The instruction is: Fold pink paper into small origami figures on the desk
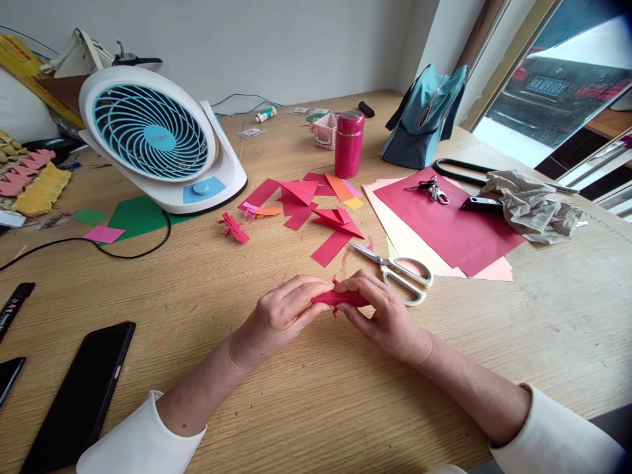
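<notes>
Between my two hands is a small folded red paper figure (340, 297), with thin bent points sticking out above and below its middle. My left hand (289, 306) pinches its left end between thumb and fingers. At the right end, my right hand (378, 309) grips it in the same way, its fingers curled over part of the paper. White-handled scissors (402, 273) lie just beyond my right hand. A similar folded red paper piece (233, 228) rests further back on the left, near several red paper strips and folded pieces (299, 192).
A white and blue fan (158, 135) stands at the back left. Behind the paper pieces is a red flask (349, 145). Large red sheets (444, 224) with keys (432, 189) lie at right, below a blue bag (424, 118). A black phone (79, 401) lies front left.
</notes>
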The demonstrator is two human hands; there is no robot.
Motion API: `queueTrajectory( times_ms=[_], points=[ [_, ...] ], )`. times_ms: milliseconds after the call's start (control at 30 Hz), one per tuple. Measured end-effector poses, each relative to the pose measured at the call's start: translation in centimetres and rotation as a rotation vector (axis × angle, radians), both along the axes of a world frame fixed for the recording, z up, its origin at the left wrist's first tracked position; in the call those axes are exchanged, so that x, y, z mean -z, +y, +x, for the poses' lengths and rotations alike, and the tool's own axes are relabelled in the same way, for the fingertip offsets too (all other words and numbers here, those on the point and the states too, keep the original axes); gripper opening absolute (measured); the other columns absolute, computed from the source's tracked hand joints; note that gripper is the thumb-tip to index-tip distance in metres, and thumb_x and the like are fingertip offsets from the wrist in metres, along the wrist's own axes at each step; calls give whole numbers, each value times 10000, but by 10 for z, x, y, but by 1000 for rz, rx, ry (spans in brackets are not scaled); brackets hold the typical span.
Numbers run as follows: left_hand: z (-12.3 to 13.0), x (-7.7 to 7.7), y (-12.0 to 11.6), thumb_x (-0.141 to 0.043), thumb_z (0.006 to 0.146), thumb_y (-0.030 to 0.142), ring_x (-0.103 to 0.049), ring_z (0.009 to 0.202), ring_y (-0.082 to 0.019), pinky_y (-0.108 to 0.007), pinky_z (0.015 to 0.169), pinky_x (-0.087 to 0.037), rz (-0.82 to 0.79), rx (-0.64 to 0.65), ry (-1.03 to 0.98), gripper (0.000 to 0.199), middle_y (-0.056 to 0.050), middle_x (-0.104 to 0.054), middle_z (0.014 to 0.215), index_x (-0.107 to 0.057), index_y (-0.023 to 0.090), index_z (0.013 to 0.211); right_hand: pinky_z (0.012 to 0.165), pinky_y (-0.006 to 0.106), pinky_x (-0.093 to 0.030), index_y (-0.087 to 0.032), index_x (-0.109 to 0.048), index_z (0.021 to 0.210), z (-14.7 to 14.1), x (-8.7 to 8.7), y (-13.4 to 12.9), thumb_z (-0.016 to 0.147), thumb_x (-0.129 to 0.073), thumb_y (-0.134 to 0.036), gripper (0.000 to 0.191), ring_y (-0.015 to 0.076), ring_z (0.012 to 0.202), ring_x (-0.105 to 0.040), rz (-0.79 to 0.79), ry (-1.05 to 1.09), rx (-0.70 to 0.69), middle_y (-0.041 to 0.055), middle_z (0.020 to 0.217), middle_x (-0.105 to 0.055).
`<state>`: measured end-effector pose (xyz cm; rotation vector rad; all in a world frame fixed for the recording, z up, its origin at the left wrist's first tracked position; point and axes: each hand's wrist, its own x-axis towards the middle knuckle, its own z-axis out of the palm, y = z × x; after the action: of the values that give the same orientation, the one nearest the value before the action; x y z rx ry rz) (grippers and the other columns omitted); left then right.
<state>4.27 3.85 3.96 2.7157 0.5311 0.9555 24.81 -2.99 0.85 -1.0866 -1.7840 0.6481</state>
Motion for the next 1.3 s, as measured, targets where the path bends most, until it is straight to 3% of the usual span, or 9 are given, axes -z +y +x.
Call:
queueTrajectory(
  times_ms=[167, 633, 1033, 1300],
  points=[
    [2, 0, -1, -613, 934, 116, -675, 1051, -153, -270, 959, -553, 15, -19, 30, 231, -78, -695, 1107, -600, 157, 1162, 715, 255, -594, -195, -586, 1145, -1, 3, 0, 954, -579, -142, 198, 133, 834, -636, 31, 13, 19, 55, 990, -585],
    [3, 3, -1, -606, 939, 123, -690, 981, -157, -261, 888, -558, -14, -13, 24, 144, -76, -715, 1036, -629, 138, 1080, 697, 255, -577, -192, -585, 1108, -2, 4, 1, 950, -577, -126, 171, 128, 795, -620, 52, -21, 27, 43, 952, -584],
    [3, 2, -3, -604, 944, 137, -693, 988, -159, -259, 912, -552, 11, -16, 34, 152, -85, -716, 1046, -635, 126, 1092, 715, 292, -591, -196, -580, 1088, -1, 2, 2, 960, -558, -154, 137, 147, 811, -622, -36, 20, -6, 55, 973, -576],
    [3, 4, -3, -616, 935, 133, -696, 987, -154, -248, 895, -560, -52, -11, 14, 156, -70, -721, 1038, -639, 143, 1089, 655, 292, -544, -186, -586, 1068, 0, 1, 2, 980, -539, -166, 101, 148, 755, -576, 74, -70, -13, 53, 921, -564]
  ],
)
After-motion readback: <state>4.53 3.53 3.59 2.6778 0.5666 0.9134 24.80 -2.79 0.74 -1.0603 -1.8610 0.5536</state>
